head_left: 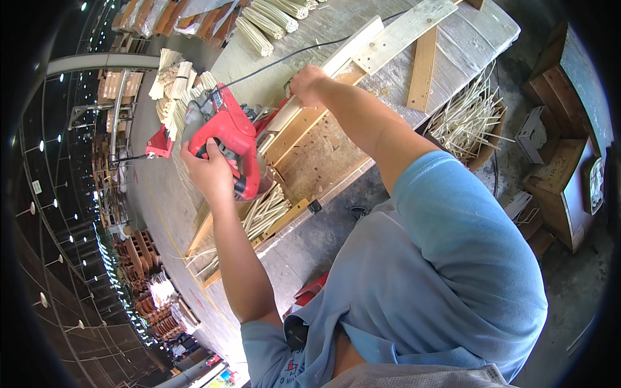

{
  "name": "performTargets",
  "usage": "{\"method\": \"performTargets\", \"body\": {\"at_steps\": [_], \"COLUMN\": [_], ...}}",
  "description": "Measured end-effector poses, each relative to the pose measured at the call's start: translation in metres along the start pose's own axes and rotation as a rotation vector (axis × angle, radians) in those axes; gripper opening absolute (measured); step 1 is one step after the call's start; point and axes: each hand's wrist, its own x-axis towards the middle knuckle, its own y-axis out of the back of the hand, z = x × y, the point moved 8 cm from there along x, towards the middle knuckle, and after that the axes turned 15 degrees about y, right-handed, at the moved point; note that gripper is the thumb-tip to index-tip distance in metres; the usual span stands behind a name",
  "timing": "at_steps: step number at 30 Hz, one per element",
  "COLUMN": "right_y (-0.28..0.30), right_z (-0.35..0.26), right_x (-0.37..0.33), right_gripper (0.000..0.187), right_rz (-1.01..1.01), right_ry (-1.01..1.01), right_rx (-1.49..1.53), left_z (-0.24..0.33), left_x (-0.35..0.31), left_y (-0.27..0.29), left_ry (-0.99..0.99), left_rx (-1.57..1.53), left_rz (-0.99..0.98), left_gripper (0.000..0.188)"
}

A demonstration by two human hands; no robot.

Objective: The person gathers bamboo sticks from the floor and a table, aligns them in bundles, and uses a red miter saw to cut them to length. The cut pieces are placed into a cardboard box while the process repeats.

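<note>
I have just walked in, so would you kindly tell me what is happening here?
The person's left hand grips a red power saw at a workbench. The right hand is by a pale wooden rail; whatever its fingers hold is hidden. Loose sticks lie near the saw, and stick bundles lie farther back.

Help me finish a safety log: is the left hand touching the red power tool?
Touching: the head view plainly shows the left hand wrapped around the grip of the red power tool.
</note>
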Motion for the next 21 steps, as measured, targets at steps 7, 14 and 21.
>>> {"method": "performTargets", "body": {"at_steps": [7,14,21], "right_y": [0.000,0.003,0.003], "right_z": [0.000,-0.003,-0.002], "right_x": [0.001,-0.002,-0.001], "right_gripper": [0.039,0.034,0.034], "right_rz": [0.011,-0.003,0.001], "right_ry": [0.003,-0.015,-0.028], "right_rx": [-0.008,0.003,0.014], "left_z": [0.000,-0.006,-0.011], "left_x": [-0.001,-0.005,-0.005], "left_y": [0.000,-0.001,-0.002], "left_ry": [-0.038,0.001,-0.010], "left_rx": [-0.029,-0.006,-0.026], "left_rz": [-0.002,0.006,0.012], "left_gripper": [0.056,0.056,0.056]}}
